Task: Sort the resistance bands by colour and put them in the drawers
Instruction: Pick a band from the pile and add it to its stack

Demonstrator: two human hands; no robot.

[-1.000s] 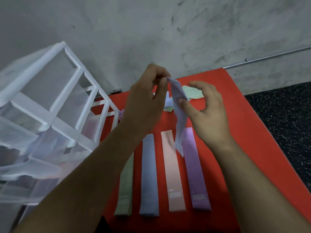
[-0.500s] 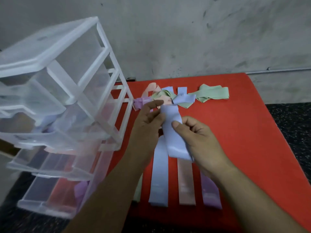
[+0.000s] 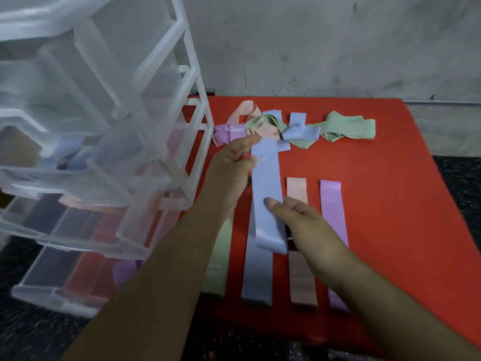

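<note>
**Blue band held lengthwise over its blue match**

On the red mat (image 3: 390,178), right of the clear drawer unit (image 3: 104,126), a row of 4 flat bands (image 3: 331,204) lies with long axes running away from the person. The held blue band (image 3: 266,183), marked 20, runs the same way, overlapping the flat blue band (image 3: 253,282). The left hand (image 3: 229,173) pinches its far end. The right hand (image 3: 309,230) pinches its near end, thumb on top. A straight drop should stack it.

blue band (image 3: 268,204): smooth, rubbery-looking, faint sheen near its lower fold | pink band (image 3: 296,190): smooth, matt | drawer unit (image 3: 104,142): frosted translucent plastic, smooth, with white frame | red mat (image 3: 390,178): matt, even | wall (image 3: 338,48): rough grey plaster, stained and scuffed | floor (image 3: 459,186): dark, speckled, grainy, matt
</note>
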